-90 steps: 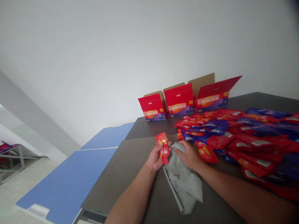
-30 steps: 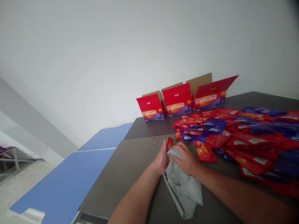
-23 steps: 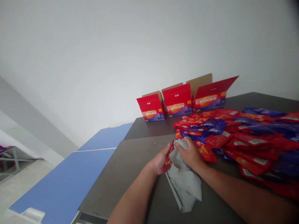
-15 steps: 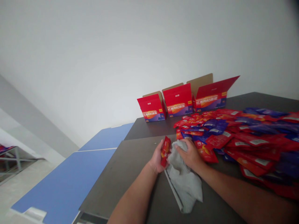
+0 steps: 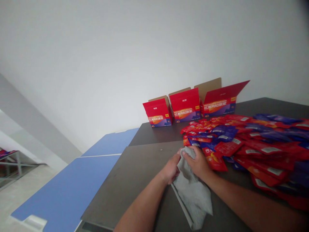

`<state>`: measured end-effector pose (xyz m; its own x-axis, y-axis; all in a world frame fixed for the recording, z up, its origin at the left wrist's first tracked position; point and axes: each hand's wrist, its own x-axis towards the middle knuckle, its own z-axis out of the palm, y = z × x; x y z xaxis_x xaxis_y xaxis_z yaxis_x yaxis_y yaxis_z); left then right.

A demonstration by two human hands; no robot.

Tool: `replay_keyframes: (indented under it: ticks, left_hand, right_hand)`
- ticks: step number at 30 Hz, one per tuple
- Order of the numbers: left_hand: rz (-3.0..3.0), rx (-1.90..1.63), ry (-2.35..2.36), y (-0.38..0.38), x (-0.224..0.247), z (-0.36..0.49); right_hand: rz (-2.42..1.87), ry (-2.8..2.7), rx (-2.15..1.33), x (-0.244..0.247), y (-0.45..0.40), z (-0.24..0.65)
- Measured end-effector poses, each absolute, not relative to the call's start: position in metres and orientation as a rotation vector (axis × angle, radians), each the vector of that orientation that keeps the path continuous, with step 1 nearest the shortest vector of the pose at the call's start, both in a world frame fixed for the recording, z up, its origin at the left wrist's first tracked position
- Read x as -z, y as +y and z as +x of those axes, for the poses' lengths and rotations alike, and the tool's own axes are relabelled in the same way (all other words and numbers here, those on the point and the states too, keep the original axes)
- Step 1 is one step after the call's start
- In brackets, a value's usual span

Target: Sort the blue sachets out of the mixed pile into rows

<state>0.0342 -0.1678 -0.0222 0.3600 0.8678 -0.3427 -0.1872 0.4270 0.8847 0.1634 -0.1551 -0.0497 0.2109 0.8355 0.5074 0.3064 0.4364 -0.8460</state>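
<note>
Logged from my remote feed: grey cloth bunched on the dark tabletop; right hand on its upper fold, fingers together and clamped; left hand at its left side, fingers curled, grip contents hidden; red sachets just beyond it.

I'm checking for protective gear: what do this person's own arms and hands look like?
The left hand and right hand are bare, without gloves. The left forearm and right forearm are bare too, with no sleeve in view, and neither wrist shows a watch or bracelet.
</note>
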Motion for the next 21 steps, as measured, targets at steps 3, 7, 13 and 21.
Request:
replay_keyframes:
  ticks: [3,7,13,21]
  left_hand:
    - [0.821,-0.672,1.001,-0.167,0.020,0.028]
    - [0.627,-0.589,0.830,-0.160,0.013,0.016]
    - [0.487,-1.030,0.660,-0.146,0.011,0.009]
    - [0.573,-1.208,0.729,-0.143,0.014,0.006]
  right_hand:
    - [-1.197,-1.224,-0.649,0.051,-0.146,0.169]
    - [-1.240,-1.140,-0.744,0.050,-0.144,0.172]
    - [-1.199,-1.222,-0.756,0.049,-0.149,0.169]
    - [-0.971,-1.630,-0.455,0.047,-0.162,0.165]
